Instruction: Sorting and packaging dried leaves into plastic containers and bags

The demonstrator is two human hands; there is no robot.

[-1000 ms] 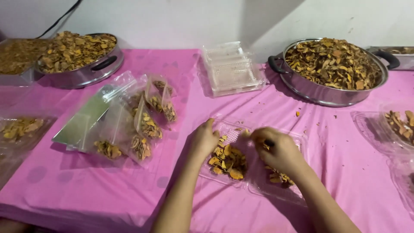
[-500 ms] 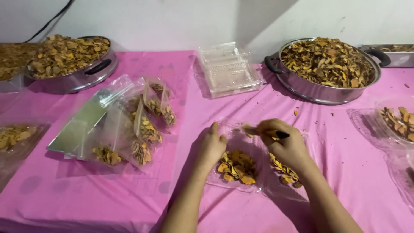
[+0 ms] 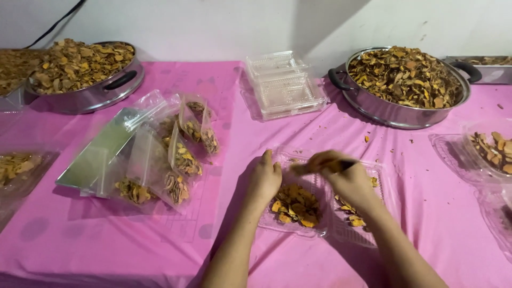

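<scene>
An open clear plastic clamshell box [image 3: 320, 186] lies on the pink tablecloth in front of me, with yellow-brown dried slices [image 3: 294, 205] in both halves. My left hand [image 3: 264, 180] rests on the box's left edge, fingers together and flat. Over the middle of the box, my right hand [image 3: 344, 173] is closed on a small bunch of dried slices [image 3: 320, 165] and a dark thin object whose kind I cannot tell.
A large steel pan of dried slices [image 3: 408, 85] stands at the back right, another pan [image 3: 80, 74] at the back left. A stack of empty clear boxes [image 3: 282, 85] sits between them. Filled clear bags [image 3: 170, 154] lie at left. Filled trays [image 3: 490, 152] are at the right edge.
My right hand has lifted a pinch of slices from the box to above its middle. My left hand has stayed at the box's left edge.
</scene>
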